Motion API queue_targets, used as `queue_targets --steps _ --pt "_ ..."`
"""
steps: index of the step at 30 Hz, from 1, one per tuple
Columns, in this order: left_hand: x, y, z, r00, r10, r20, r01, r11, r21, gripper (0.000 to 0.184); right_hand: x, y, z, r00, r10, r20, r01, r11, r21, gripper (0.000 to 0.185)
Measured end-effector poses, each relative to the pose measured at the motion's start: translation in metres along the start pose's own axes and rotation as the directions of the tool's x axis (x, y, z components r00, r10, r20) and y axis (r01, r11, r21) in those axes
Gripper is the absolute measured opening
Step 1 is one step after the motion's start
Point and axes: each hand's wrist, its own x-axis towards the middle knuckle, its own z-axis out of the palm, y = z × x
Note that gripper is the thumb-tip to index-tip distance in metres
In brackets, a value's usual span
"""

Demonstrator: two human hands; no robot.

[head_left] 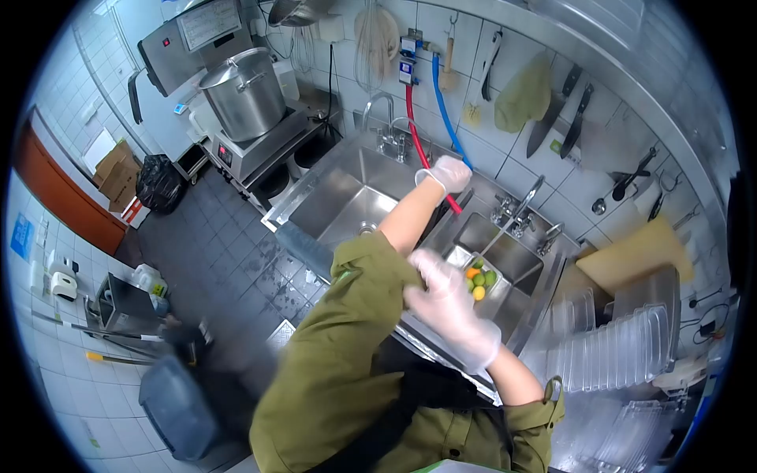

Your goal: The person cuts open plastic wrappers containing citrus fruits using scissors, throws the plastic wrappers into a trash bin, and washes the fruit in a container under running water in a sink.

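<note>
My left hand [451, 173], in a clear glove, reaches over the sinks to the hoses. Its fingers are closed around the lower part of the blue hose [441, 102]. Just beside it, the red hose [418, 130] hangs with its end pointing down. Nearer my body, my gloved right hand [449, 303] is bent at the edge of my left green sleeve [355, 276]; its fingertips are blurred, so their grip is unclear. Beyond this hand, limes and yellow and orange citrus fruit [479, 280] lie in a metal pan under a tap [524, 197].
To the left lies a large sink basin [355, 201]. A steel stockpot [244, 94] stands on a cooker beyond it. Knives [544, 126] and utensils hang on the tiled wall. Stacked clear containers [615, 351] and a yellow cutting board [635, 256] stand at the right.
</note>
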Motion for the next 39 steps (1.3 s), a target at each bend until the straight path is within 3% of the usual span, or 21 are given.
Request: queue_targets --steps 2,4,5,7,9,10,11,12,13,14,15,17,19,24,27,28,31,33,36,38,39 --pt "-0.001 -0.007 -0.004 0.993 -0.119 0.014 0.119 0.991 -0.058 0.024 0.02 0.01 -0.002 0.914 -0.313 -0.256 0.164 0.866 -0.473 0.018" --pt "0.02 -0.024 -0.017 0.945 -0.325 0.033 0.322 0.911 -0.258 0.028 0.023 0.017 0.001 0.876 -0.36 -0.32 0.165 0.849 -0.503 0.015" --pt "0.046 -0.041 -0.001 0.859 -0.465 -0.214 0.328 0.821 -0.468 0.027 0.022 0.014 0.002 0.864 -0.361 -0.352 0.161 0.859 -0.486 0.016" --pt "0.044 -0.056 -0.052 0.75 -0.602 -0.273 -0.17 0.224 -0.96 0.022 0.002 0.003 0.01 0.82 -0.469 -0.329 0.318 0.85 -0.419 0.025" --pt "0.025 -0.063 -0.114 0.499 -0.754 -0.427 -0.465 0.183 -0.866 0.02 -0.018 -0.015 0.003 0.869 -0.48 -0.115 0.454 0.868 -0.2 0.029" --pt "0.007 -0.065 -0.153 0.498 -0.809 -0.312 -0.422 0.088 -0.902 0.017 -0.022 -0.012 0.004 0.898 -0.416 -0.145 0.413 0.909 -0.052 0.032" --pt "-0.008 -0.063 -0.183 0.398 -0.854 -0.333 -0.579 0.047 -0.814 0.016 -0.026 -0.007 0.006 0.924 -0.344 -0.169 0.363 0.926 0.1 0.035" --pt "-0.023 -0.069 -0.195 0.337 -0.795 -0.505 -0.71 0.138 -0.691 0.013 -0.032 0.001 0.009 0.945 -0.267 -0.187 0.309 0.917 0.252 0.039" --pt "-0.044 -0.075 -0.22 0.168 -0.465 -0.87 -0.526 0.704 -0.477 0.026 -0.041 0.015 0.015 0.97 -0.162 -0.181 0.216 0.916 0.339 0.051" --pt "-0.066 -0.044 -0.257 0.292 -0.843 -0.452 -0.837 0.003 -0.547 0.031 -0.042 0.02 0.017 0.98 -0.074 -0.187 0.138 0.923 0.359 0.055" --pt "-0.065 -0.078 -0.263 0.233 -0.803 -0.549 -0.838 0.121 -0.532 0.011 -0.041 0.024 0.019 0.981 0.014 -0.192 0.062 0.922 0.382 0.059" --pt "-0.101 -0.08 -0.298 0.245 -0.774 -0.584 -0.903 0.038 -0.428 0.009 -0.037 0.027 0.03 0.976 -0.048 -0.214 0.137 0.896 0.422 0.06" --pt "-0.131 -0.045 -0.315 0.091 -0.784 -0.615 -0.904 0.193 -0.381 0.011 -0.04 0.03 0.034 0.98 -0.089 -0.179 0.162 0.881 0.445 0.06" --pt "-0.176 0.008 -0.336 -0.048 -0.635 -0.771 -0.913 0.341 -0.224 0.012 -0.049 0.029 0.062 0.937 0.011 -0.348 0.113 0.936 0.333 0.024" --pt "-0.191 0.033 -0.34 -0.108 -0.566 -0.817 -0.908 0.391 -0.151 0.013 -0.043 0.04 0.093 0.739 0.663 -0.116 -0.277 0.457 0.846 0.018" --pt "-0.196 0.041 -0.338 -0.128 -0.551 -0.825 -0.904 0.406 -0.131 0.014 -0.039 0.023 0.102 0.636 0.772 0.002 -0.172 0.139 0.975 0.009" --pt "-0.195 0.067 -0.327 -0.148 -0.498 -0.855 -0.89 0.443 -0.104 0.015 -0.038 0.008 0.128 0.547 0.8 0.247 -0.536 0.107 0.837 0.023" --pt "-0.193 0.084 -0.313 -0.142 -0.471 -0.87 -0.88 0.463 -0.107 0.016 -0.055 -0.009 0.191 0.553 0.771 0.317 -0.471 -0.025 0.882 0.037" --pt "-0.182 0.108 -0.274 -0.064 -0.452 -0.89 -0.852 0.489 -0.187 0.017 -0.05 -0.011 0.115 0.646 0.394 0.653 -0.755 0.209 0.622 0.039" --pt "-0.161 0.126 -0.23 0.119 -0.441 -0.889 -0.781 0.512 -0.358 0.018 -0.06 -0.006 0.063 0.513 0.138 0.847 -0.8 0.436 0.413 0.04" --pt "-0.146 0.134 -0.204 0.244 -0.437 -0.866 -0.7 0.539 -0.469 0.019 -0.078 0.007 0.069 0.586 0.194 0.787 -0.763 0.46 0.455 0.039"
